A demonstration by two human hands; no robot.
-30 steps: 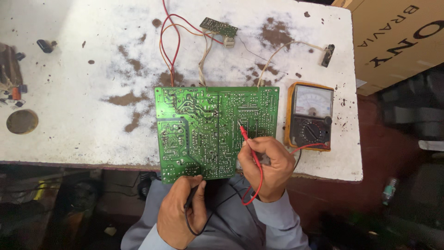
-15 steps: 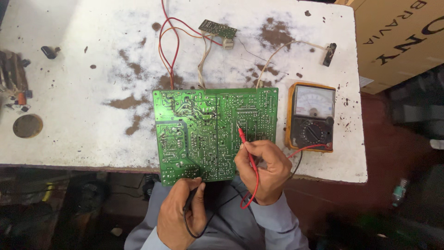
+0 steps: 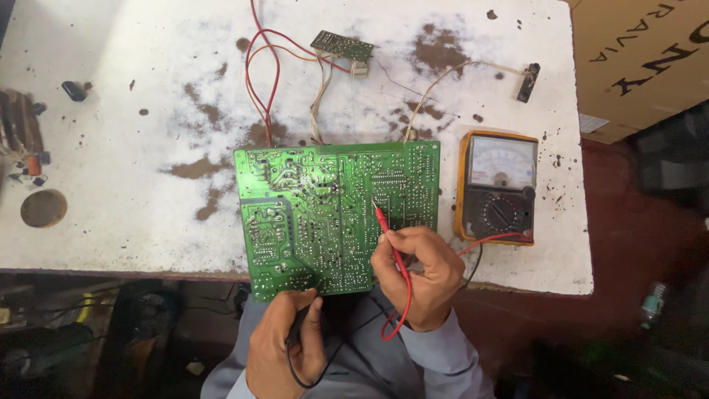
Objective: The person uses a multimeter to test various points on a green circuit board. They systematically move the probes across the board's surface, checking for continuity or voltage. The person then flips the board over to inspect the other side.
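A large green circuit board [image 3: 325, 207] lies solder side up at the near edge of the white table [image 3: 133, 155]. My right hand [image 3: 417, 273] grips a red test probe [image 3: 385, 229], whose tip touches the board's right half. My left hand [image 3: 284, 347] holds a black test probe [image 3: 299, 329] against the board's near edge; its tip is hidden. Red and black leads run to an analog multimeter [image 3: 498, 185] with an orange case, right of the board.
A small green board [image 3: 341, 44] sits at the back, wired to the large board with red, orange and white wires. A black part [image 3: 528, 81] lies back right. Loose parts [image 3: 29, 148] rest at the table's left edge. A cardboard box [image 3: 642, 59] stands to the right.
The view has shifted slightly. Both hands stay on their probes; the red probe tip stays on the board's right half.
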